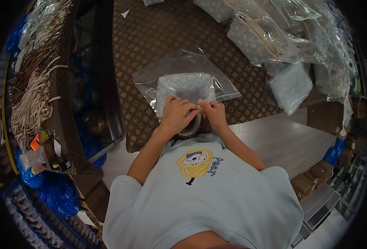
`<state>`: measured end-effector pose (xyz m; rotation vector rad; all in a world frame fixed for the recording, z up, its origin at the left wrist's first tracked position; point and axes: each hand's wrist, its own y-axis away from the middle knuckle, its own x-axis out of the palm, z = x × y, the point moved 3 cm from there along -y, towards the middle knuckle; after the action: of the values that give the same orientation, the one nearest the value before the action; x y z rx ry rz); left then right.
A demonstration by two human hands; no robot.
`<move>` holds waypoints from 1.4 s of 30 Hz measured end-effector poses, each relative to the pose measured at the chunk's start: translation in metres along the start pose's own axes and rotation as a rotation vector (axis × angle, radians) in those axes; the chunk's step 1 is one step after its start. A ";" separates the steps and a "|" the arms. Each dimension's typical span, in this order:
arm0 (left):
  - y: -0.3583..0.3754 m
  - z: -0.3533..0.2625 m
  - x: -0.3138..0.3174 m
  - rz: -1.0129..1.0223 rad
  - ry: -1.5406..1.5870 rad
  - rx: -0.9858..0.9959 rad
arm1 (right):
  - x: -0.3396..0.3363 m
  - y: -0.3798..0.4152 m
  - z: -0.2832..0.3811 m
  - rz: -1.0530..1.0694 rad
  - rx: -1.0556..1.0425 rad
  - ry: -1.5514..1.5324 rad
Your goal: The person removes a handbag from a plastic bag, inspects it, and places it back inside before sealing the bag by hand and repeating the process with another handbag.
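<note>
A pale grey-white bag with a woven-line pattern [185,84] lies flat on a clear plastic sleeve [175,62], on the brown patterned table near its front edge. My left hand [178,114] rests over the bag's lower part, its fingers bent together towards the centre. Beside it, my right hand [211,111] pinches something small and pale at the bag's lower right; the thing is too small to make out. A rounded, clear-looking loop [190,129] hangs below the hands, close to my shirt.
Plastic-wrapped patterned bags [250,39] pile up at the table's back right, with a folded clear packet [291,87] nearer. Bundles of cream and brown straps [27,93] lie on the left table. Cardboard boxes [303,185] stand on the floor at right.
</note>
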<state>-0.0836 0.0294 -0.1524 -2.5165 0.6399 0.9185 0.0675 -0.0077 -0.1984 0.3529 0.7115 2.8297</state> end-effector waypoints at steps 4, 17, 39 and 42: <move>0.001 0.003 0.001 0.070 0.043 -0.119 | -0.003 0.007 0.004 0.024 -0.007 0.090; -0.002 -0.003 0.009 -0.217 -0.051 -0.002 | 0.003 0.004 0.006 0.076 0.050 0.000; -0.001 -0.008 -0.021 -0.176 -0.383 0.070 | -0.014 0.007 0.100 0.017 -0.762 1.324; 0.008 0.017 -0.052 -0.143 -0.523 -0.046 | -0.034 -0.006 0.109 -0.059 -0.814 1.351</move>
<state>-0.1313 0.0460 -0.1312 -2.1802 0.2700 1.4676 0.1308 0.0362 -0.1142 -1.7063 -0.3665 2.6268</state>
